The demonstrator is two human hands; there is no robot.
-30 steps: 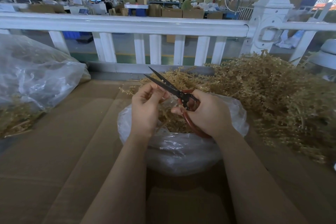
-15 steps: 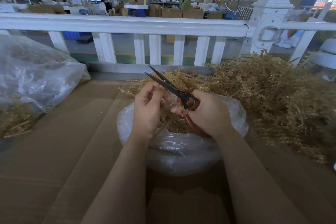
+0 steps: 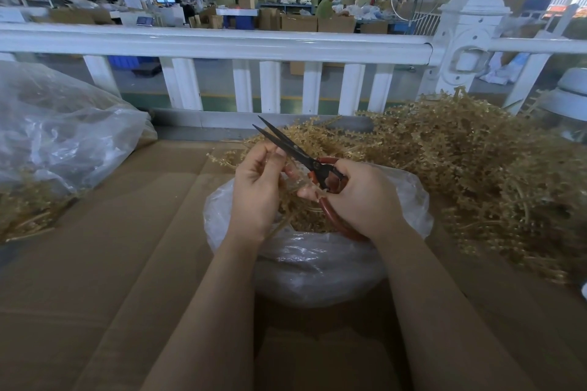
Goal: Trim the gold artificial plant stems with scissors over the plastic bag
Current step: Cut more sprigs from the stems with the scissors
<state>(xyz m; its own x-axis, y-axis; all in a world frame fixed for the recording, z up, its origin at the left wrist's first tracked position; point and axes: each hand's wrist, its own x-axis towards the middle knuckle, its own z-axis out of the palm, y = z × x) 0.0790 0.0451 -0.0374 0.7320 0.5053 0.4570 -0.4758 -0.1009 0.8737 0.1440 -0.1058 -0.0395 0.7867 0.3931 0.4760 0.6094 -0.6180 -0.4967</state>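
Observation:
My right hand [image 3: 362, 197] grips the red handles of black-bladed scissors [image 3: 287, 146], whose blades point up and left, slightly parted. My left hand [image 3: 255, 190] pinches a gold plant stem [image 3: 286, 216] right beside the blades, above a clear plastic bag [image 3: 314, 267] that holds gold trimmings. The stem hangs down from my fingers into the bag's mouth. A large heap of gold artificial stems [image 3: 470, 174] lies to the right and behind the bag.
Brown cardboard [image 3: 120, 263] covers the work surface. A second clear bag [image 3: 60, 143] with gold pieces lies at the left. A white railing [image 3: 222, 44] runs across just behind the heap. People work at tables far beyond it.
The scissors and both hands have stayed over the bag. The blades have closed a little and my left fingers have shifted up against them.

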